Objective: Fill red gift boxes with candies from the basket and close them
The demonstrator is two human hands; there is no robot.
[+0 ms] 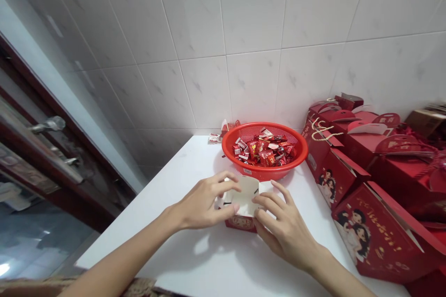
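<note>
A small red gift box [241,223] with a cream inside stands on the white table, its top flaps up and open. Gold patterning shows on its front. My left hand [209,200] is at the box's left side, fingers curved over the left flap and thumb at the front rim. On the opposite side, my right hand [278,220] grips the right wall and flap with bent fingers. Part of the box is hidden behind both hands. Just beyond it sits a red plastic basket [302,152] holding many red-wrapped candies [266,148].
Several red gift boxes [379,232] with cartoon couples and rope handles crowd the right side. Small packets [215,138] lie left of the basket by the tiled wall [251,74]. A wooden door [94,195] with a metal handle [52,124] stands beyond the left edge of the table [167,171].
</note>
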